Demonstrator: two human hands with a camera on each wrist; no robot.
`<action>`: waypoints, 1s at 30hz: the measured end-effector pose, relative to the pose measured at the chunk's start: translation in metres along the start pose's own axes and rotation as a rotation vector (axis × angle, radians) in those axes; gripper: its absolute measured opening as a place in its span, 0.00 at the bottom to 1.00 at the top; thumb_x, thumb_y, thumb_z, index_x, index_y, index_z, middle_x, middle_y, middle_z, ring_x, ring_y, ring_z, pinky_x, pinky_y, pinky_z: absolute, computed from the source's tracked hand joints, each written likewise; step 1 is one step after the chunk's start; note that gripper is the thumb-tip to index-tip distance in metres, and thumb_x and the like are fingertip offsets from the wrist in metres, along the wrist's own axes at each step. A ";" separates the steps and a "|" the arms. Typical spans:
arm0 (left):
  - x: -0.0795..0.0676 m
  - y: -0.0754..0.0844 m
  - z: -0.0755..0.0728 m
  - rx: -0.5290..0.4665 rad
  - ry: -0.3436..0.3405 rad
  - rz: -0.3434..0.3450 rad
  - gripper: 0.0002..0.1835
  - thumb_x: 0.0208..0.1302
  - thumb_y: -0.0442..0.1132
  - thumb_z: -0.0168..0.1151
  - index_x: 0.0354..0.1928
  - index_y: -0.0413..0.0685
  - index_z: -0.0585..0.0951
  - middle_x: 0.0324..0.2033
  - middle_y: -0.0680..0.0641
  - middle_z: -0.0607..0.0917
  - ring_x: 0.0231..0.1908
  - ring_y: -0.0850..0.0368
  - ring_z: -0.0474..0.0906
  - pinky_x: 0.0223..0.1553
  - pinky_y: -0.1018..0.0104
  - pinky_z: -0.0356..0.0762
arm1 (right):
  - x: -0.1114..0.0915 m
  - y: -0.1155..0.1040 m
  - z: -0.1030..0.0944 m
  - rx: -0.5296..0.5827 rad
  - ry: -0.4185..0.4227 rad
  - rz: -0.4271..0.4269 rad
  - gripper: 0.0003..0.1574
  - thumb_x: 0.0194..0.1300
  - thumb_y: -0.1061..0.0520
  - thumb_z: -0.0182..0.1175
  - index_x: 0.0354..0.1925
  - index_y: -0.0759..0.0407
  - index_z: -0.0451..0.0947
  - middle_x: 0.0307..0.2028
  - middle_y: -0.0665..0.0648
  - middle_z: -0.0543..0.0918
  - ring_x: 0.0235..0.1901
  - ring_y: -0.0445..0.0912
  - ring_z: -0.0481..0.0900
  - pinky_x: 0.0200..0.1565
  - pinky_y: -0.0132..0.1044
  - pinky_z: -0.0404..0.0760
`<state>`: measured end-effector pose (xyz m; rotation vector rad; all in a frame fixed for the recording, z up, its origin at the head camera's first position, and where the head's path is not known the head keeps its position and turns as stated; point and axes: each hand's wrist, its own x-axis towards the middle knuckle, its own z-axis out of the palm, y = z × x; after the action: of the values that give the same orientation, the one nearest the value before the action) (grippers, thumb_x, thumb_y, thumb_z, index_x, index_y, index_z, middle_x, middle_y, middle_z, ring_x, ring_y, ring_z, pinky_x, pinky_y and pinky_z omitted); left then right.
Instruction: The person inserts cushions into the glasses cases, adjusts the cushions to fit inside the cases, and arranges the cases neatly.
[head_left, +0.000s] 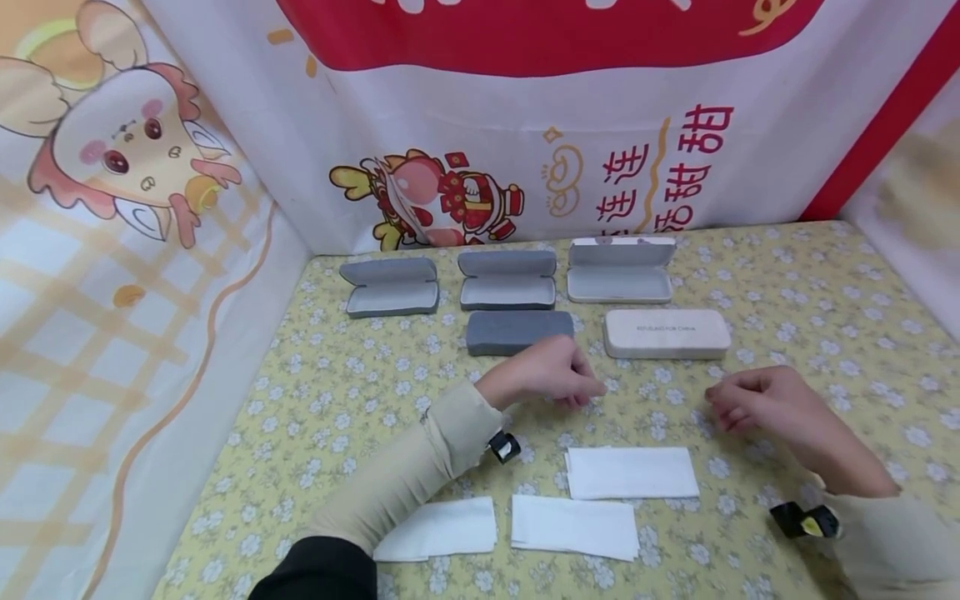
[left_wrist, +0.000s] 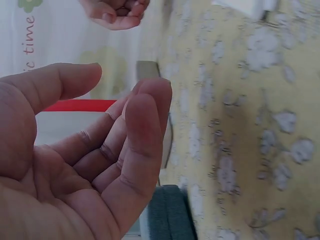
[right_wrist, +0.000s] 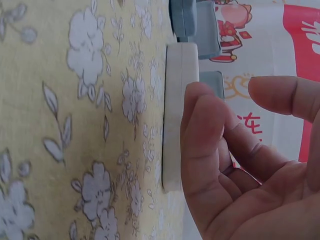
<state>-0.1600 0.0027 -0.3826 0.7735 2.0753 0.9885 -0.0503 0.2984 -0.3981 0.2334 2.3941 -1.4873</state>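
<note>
White cloths lie nearest me. Beyond them I see my left hand and right hand loosely curled, released, hovering above the tablecloth, holding nothing.

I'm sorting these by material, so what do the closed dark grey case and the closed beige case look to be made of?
The closed dark grey glasses case looks felt or fabric covered: matte, slightly fuzzy, no shine. The closed beige glasses case looks like smooth matte faux leather or coated board, with small printed lettering on its lid; I can't tell which.
</note>
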 end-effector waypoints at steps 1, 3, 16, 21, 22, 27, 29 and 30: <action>-0.001 -0.002 0.001 0.016 -0.003 0.002 0.15 0.70 0.42 0.65 0.29 0.39 0.89 0.26 0.44 0.88 0.28 0.48 0.85 0.32 0.59 0.83 | 0.000 0.000 0.001 0.003 -0.004 -0.001 0.26 0.76 0.54 0.55 0.55 0.79 0.76 0.39 0.63 0.86 0.34 0.51 0.85 0.36 0.43 0.86; -0.004 -0.005 0.003 0.025 -0.013 0.003 0.16 0.71 0.41 0.64 0.27 0.39 0.88 0.24 0.44 0.87 0.26 0.48 0.83 0.30 0.62 0.81 | -0.001 -0.001 0.002 0.010 -0.013 0.003 0.26 0.75 0.55 0.55 0.55 0.79 0.76 0.39 0.63 0.86 0.34 0.51 0.85 0.37 0.44 0.85; -0.031 -0.010 0.026 0.178 -0.077 -0.008 0.16 0.68 0.43 0.67 0.21 0.48 0.88 0.17 0.47 0.84 0.14 0.59 0.71 0.21 0.69 0.70 | -0.010 0.001 0.017 -0.010 -0.094 -0.001 0.19 0.73 0.57 0.58 0.47 0.74 0.82 0.35 0.61 0.86 0.32 0.52 0.84 0.34 0.44 0.85; -0.038 -0.014 0.032 0.226 -0.071 0.021 0.15 0.67 0.43 0.69 0.20 0.51 0.88 0.16 0.50 0.83 0.13 0.62 0.69 0.19 0.70 0.69 | -0.016 0.003 0.026 -0.052 -0.134 -0.009 0.16 0.72 0.56 0.60 0.44 0.69 0.85 0.38 0.59 0.86 0.32 0.52 0.84 0.33 0.44 0.84; -0.039 -0.015 0.033 0.240 -0.066 0.031 0.14 0.66 0.42 0.69 0.21 0.53 0.88 0.16 0.51 0.84 0.14 0.62 0.70 0.19 0.70 0.69 | -0.017 0.003 0.027 -0.069 -0.138 -0.009 0.16 0.72 0.55 0.61 0.44 0.68 0.86 0.38 0.59 0.86 0.32 0.52 0.83 0.33 0.43 0.84; -0.037 -0.019 0.038 0.284 -0.054 0.048 0.13 0.63 0.42 0.73 0.20 0.54 0.87 0.14 0.56 0.81 0.13 0.63 0.68 0.19 0.71 0.68 | -0.018 0.002 0.033 -0.128 -0.151 -0.007 0.15 0.71 0.54 0.63 0.45 0.65 0.87 0.34 0.56 0.86 0.31 0.51 0.83 0.32 0.41 0.83; -0.036 -0.019 0.041 0.306 -0.048 0.040 0.14 0.60 0.43 0.75 0.18 0.54 0.85 0.13 0.57 0.78 0.13 0.64 0.67 0.20 0.71 0.68 | -0.018 0.004 0.034 -0.146 -0.156 -0.020 0.14 0.71 0.54 0.63 0.45 0.64 0.87 0.33 0.55 0.86 0.30 0.51 0.82 0.31 0.41 0.83; -0.036 -0.019 0.042 0.319 -0.047 0.036 0.15 0.58 0.43 0.76 0.17 0.53 0.83 0.12 0.57 0.77 0.13 0.64 0.66 0.20 0.71 0.67 | -0.018 0.004 0.034 -0.163 -0.156 -0.028 0.14 0.70 0.54 0.63 0.44 0.63 0.87 0.33 0.55 0.86 0.30 0.50 0.82 0.31 0.41 0.82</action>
<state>-0.1101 -0.0167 -0.4054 0.9870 2.2129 0.6577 -0.0265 0.2700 -0.4099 0.0444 2.3844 -1.2638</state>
